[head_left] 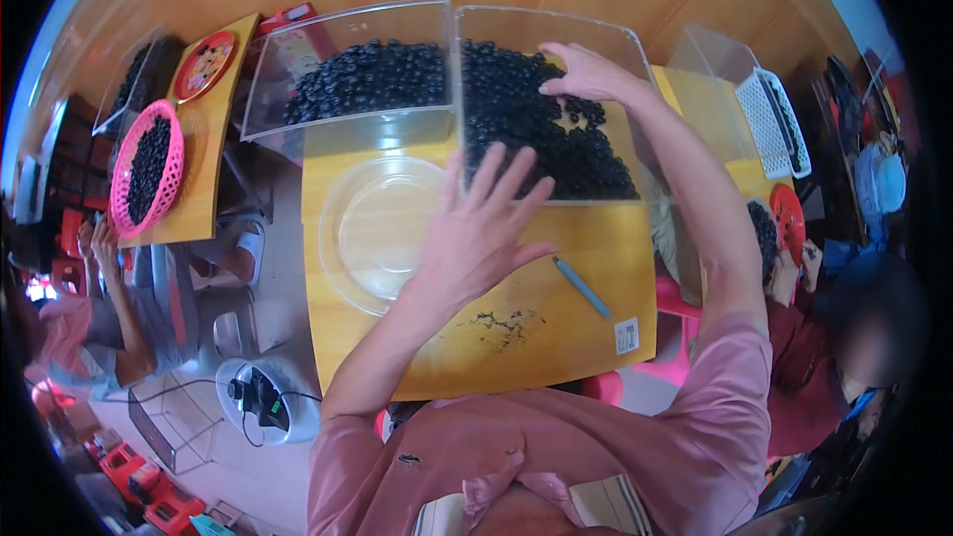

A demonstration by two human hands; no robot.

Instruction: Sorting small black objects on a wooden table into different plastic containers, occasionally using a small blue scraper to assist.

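Two clear plastic bins stand side by side at the far edge of the yellow table, both holding small round black bead-like balls. My right hand [586, 75] reaches into the right bin [620, 45], its fingers apart beside the black balls [536, 124], with nothing seen in its grip. My left hand [486, 223] hovers over the near wall of that same bin, fingers spread and holding nothing. More black balls [377, 79] are heaped in the left bin [268, 104]. Below it sits a round clear basin [362, 238], partly hidden by my left forearm.
A blue-grey pen-like stick [582, 288] and a white label [626, 336] lie on the table [447, 362]. At left, a pink basket [174, 179] and a red plate [205, 65] rest on another table near a person. A second person sits close on the right, near a white basket [769, 129].
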